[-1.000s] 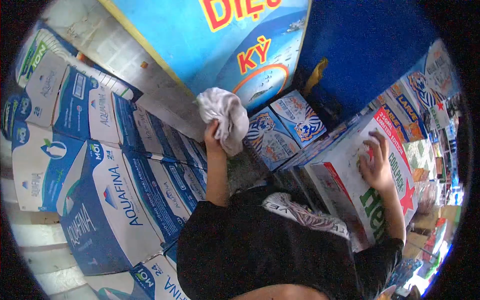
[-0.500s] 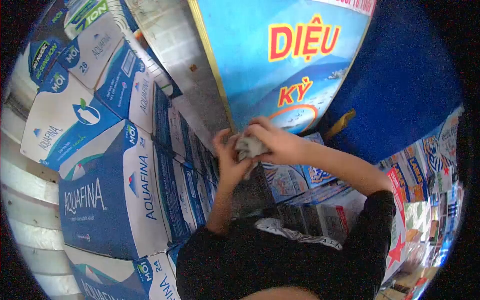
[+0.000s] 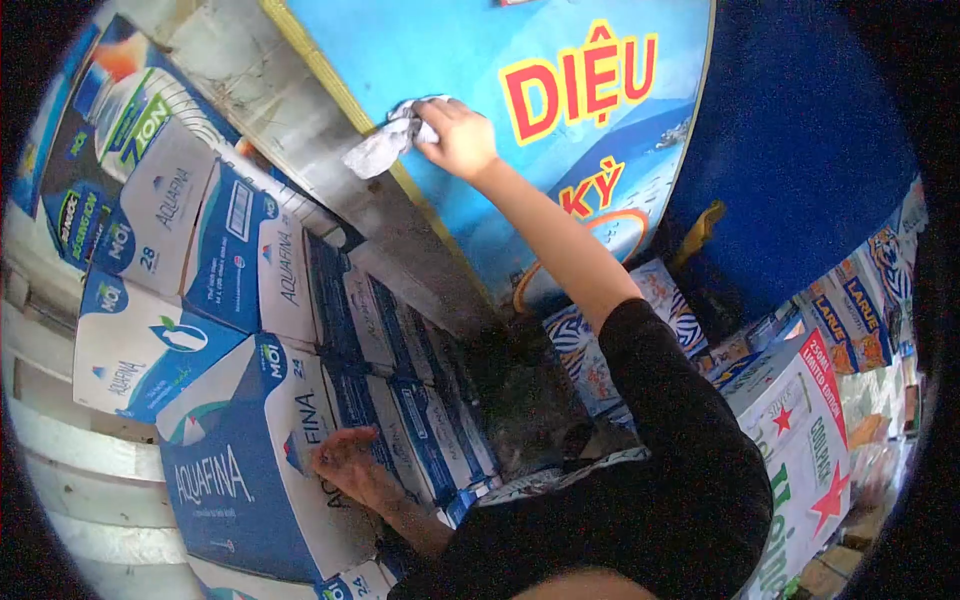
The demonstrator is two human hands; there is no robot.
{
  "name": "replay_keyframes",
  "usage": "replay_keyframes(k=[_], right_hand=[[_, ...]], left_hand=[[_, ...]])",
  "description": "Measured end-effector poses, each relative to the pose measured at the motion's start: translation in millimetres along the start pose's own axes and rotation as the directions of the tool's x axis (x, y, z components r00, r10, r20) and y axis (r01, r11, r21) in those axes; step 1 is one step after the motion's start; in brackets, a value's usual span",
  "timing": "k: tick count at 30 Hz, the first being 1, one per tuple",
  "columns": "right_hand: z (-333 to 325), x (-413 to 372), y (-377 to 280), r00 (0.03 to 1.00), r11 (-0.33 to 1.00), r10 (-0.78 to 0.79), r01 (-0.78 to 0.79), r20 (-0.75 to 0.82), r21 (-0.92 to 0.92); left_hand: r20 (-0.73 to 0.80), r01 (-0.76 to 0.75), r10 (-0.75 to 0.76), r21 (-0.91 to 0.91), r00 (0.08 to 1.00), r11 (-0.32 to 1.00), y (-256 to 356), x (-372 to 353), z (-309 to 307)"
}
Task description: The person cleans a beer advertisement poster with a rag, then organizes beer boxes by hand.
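Note:
My right hand (image 3: 462,138) grips a crumpled whitish cloth (image 3: 375,152) and presses it to the blue sign board (image 3: 440,60) near its yellow left edge. Part of the cloth hangs past that edge. Large red letters with yellow outlines stand on the board, to the right of the hand. My left hand (image 3: 352,468) is lower down, in front of the stacked Aquafina cartons (image 3: 215,490). Its fingers are loosely bent and apart, with nothing in them. Whether it touches the carton I cannot tell.
Aquafina cartons rise in a stack along the left. A blue panel (image 3: 800,150) stands behind the sign at right. Larue cartons (image 3: 845,320) and a white carton with a red star (image 3: 800,450) are on the right. A dark gap (image 3: 520,390) lies between the stacks.
Both hands were together around the cloth. My right hand has carried it up and left onto the sign, and my left hand has let go and dropped down to the left.

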State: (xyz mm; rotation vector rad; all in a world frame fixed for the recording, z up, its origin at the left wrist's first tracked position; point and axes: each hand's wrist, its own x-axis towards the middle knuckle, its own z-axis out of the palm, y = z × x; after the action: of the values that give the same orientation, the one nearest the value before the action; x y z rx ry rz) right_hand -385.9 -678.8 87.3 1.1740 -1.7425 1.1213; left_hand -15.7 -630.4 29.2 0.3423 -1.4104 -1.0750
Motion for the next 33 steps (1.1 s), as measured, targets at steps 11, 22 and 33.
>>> replay_keyframes(k=[11, 22, 33], right_hand=[[5, -204, 37, 0.326, 0.872, 0.427, 0.098, 0.843, -0.48], [-71, -143, -27, -0.013, 0.997, 0.035, -0.067, 0.999, -0.036], [-315, -119, -87, 0.345, 0.9, -0.327, -0.17, 0.88, 0.402]], left_hand=[[-0.129, -0.039, 0.04, 0.013, 0.991, 0.999, 57, -28, -12], [0.031, 0.101, -0.097, -0.212, 0.995, 0.972, 51, -67, 9], [0.446, 0.407, -0.317, -0.121, 0.837, 0.905, 86, -149, 78]])
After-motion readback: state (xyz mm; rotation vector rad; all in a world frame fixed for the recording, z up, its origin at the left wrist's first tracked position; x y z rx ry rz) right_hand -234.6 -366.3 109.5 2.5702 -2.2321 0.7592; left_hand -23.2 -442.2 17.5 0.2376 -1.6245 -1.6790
